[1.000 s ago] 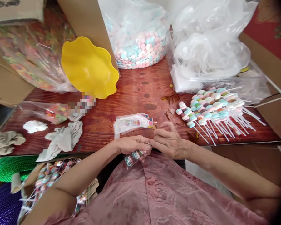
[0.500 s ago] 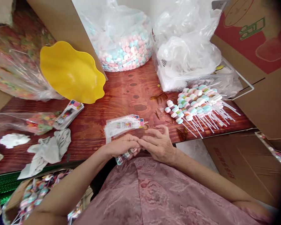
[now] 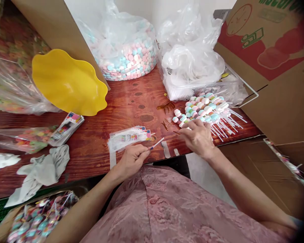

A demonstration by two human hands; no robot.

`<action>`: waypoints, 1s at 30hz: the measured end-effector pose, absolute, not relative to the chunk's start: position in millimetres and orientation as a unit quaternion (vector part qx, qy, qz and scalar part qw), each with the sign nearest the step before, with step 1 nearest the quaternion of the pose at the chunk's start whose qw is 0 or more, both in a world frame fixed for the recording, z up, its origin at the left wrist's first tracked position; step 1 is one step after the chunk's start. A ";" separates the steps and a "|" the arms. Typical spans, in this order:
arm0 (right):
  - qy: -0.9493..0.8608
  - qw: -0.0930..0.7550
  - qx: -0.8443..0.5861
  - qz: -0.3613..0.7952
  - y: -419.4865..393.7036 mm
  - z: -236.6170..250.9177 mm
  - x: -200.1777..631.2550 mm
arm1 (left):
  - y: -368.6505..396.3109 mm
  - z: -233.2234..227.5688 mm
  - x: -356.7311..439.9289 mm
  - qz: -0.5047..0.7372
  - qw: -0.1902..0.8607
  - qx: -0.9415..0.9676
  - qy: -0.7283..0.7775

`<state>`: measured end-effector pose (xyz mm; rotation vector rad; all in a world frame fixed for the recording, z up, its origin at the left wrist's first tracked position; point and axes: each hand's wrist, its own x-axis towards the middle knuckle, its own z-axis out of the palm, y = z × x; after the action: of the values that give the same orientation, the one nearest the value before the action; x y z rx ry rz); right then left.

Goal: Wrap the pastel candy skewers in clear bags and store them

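Observation:
My left hand (image 3: 133,158) is closed at the table's front edge around a marshmallow stick; its white stick (image 3: 158,143) pokes out to the right, and the rest is hidden in the hand. My right hand (image 3: 199,138), slightly blurred, reaches over the table with bent fingers apart, beside a thin brown tie (image 3: 176,132). Just beyond it lies a pile of pastel marshmallow sticks (image 3: 205,108), their white sticks pointing right and forward. Gold twist ties (image 3: 167,107) lie left of the pile. Clear printed bags (image 3: 129,136) are fanned out beyond my left hand.
A yellow wavy bowl (image 3: 71,82) leans at the left, near another stack of printed bags (image 3: 66,130) and grey cloth (image 3: 44,165). A big bag of marshmallows (image 3: 134,60) and a clear tray (image 3: 205,84) stand behind. Cardboard boxes (image 3: 281,111) flank the right; wrapped sweets (image 3: 38,219) fill a box below left.
My hands have come apart. The right moved to the right, toward the marshmallow pile; the left stays by the bags, with the white stick now showing. The whole view has shifted slightly.

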<state>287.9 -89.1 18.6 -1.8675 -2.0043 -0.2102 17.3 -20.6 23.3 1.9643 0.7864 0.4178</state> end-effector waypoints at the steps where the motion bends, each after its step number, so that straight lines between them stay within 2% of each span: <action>1: -0.715 0.164 -0.673 -0.093 -86.4 16.8 299.4 | -19.7 23.7 17.7 0.189 0.526 0.754 0.345; 5: -0.754 0.053 -0.647 -0.098 -77.2 0.9 316.2 | -22.2 23.8 22.4 0.220 0.694 0.544 0.418; 9: -0.770 0.039 -0.629 -0.101 -71.8 -10.5 308.3 | -27.3 20.5 25.3 0.246 0.741 0.443 0.440; 12: -0.766 0.099 -0.625 -0.112 -71.7 -8.2 304.1 | -27.0 16.1 23.8 0.257 0.739 0.439 0.442; 15: -0.738 0.224 -0.630 -0.089 -74.9 4.5 295.2 | -23.3 10.7 24.2 0.275 0.711 0.470 0.445; 19: -0.703 0.388 -0.595 0.012 -78.1 24.1 255.4 | -16.9 4.9 36.3 0.282 0.660 0.562 0.411; 21: -0.708 0.412 -0.572 0.035 -77.2 26.4 227.3 | -14.1 3.6 44.5 0.290 0.643 0.600 0.376; 25: -0.708 0.404 -0.578 0.039 -70.6 12.4 188.9 | -12.5 3.4 49.2 0.324 0.625 0.619 0.348; 30: -0.620 0.494 -0.552 0.259 -62.8 -5.9 183.8 | -16.0 0.7 32.5 0.300 0.634 0.616 0.359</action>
<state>183.8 -62.8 -5.9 -1.3386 -1.5038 0.6289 32.5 -16.0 0.7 1.4082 0.8215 0.6848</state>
